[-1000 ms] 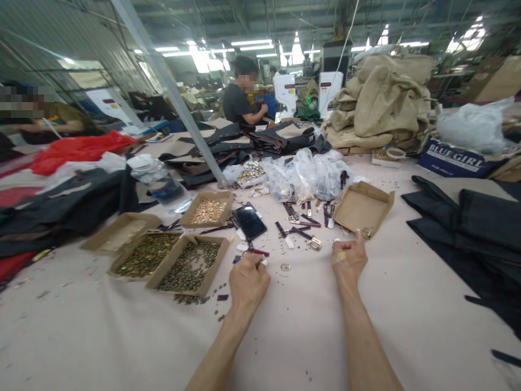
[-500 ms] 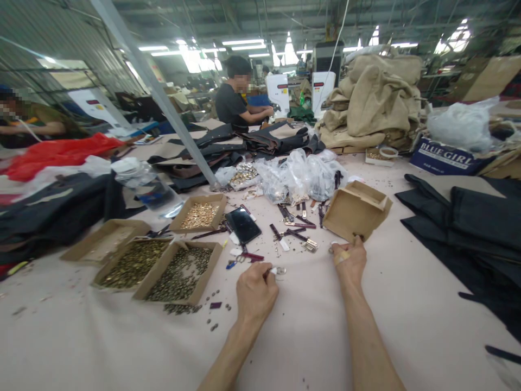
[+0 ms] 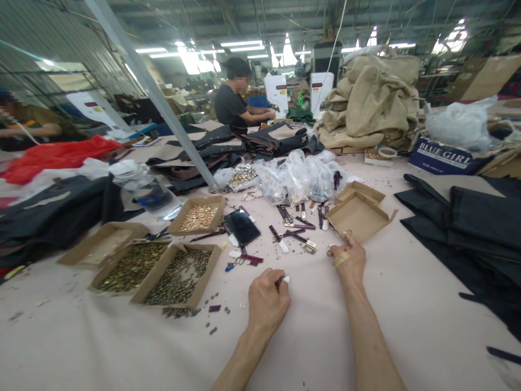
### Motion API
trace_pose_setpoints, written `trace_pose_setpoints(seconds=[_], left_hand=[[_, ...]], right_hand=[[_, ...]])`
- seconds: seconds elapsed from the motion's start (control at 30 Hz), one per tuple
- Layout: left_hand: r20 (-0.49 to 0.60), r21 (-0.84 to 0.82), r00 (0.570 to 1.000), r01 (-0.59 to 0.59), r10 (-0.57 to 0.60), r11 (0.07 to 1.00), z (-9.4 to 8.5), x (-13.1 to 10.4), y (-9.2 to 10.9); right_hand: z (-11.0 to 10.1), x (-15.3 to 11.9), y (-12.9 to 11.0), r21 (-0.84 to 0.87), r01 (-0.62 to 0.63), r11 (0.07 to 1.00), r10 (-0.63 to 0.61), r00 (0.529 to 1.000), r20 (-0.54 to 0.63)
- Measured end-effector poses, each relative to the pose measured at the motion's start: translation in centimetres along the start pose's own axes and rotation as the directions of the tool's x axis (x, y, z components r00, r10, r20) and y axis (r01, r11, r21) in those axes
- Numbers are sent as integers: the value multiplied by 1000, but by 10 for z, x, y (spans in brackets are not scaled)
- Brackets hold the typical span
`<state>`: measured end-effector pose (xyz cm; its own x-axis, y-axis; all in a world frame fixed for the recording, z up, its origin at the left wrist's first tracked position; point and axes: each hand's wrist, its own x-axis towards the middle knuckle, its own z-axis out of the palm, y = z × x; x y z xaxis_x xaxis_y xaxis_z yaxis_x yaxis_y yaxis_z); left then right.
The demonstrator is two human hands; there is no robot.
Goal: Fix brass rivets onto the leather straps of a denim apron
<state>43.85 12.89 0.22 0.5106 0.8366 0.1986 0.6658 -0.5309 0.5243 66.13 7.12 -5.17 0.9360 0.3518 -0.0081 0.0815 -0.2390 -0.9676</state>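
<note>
My left hand (image 3: 268, 297) is low over the table, its fingers pinched on a small white piece (image 3: 286, 279). A small gold-coloured ring (image 3: 243, 305) lies just left of that hand. My right hand (image 3: 350, 259) has its fingers at the near corner of a shallow cardboard box (image 3: 360, 217), which lies nearly flat. Its thumb side is curled, and anything small pinched there is too blurred to tell. Beyond the hands lie dark red straps with metal fittings (image 3: 301, 233) and a black phone (image 3: 242, 227).
At left stand cardboard trays of gold pieces (image 3: 199, 217), brass pieces (image 3: 132, 266) and dark studs (image 3: 179, 277). A clear bottle (image 3: 146, 190) and plastic bags (image 3: 297, 176) are behind. Dark fabric (image 3: 468, 228) lies right. A co-worker (image 3: 234, 98) sits across the table.
The cardboard box by my right hand has tipped from a slant to nearly flat. My left hand has moved slightly right and nearer; the shiny loop at its fingertips no longer shows.
</note>
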Motion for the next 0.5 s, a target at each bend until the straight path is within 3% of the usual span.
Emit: trace_pose_setpoints(seconds=[0.07,0.17,0.37,0.5], left_hand=[[29,-19,999,-14,15,1000,3,-3,-1],[61,-56,998,-24,28,998,3,-3,3],[106,-116,994,2,11,993,3,10,24],[118,-191,993,30,-7,981,8,16,34]], right_hand=[[-1,-1,-1,64,18,998,-16,999,-31],[-4,-2,-1,147,59,987,-28,979,-203],[-11,1,2,223,19,975,87,888,-451],[-25,9,4,194,54,979,79,784,-615]])
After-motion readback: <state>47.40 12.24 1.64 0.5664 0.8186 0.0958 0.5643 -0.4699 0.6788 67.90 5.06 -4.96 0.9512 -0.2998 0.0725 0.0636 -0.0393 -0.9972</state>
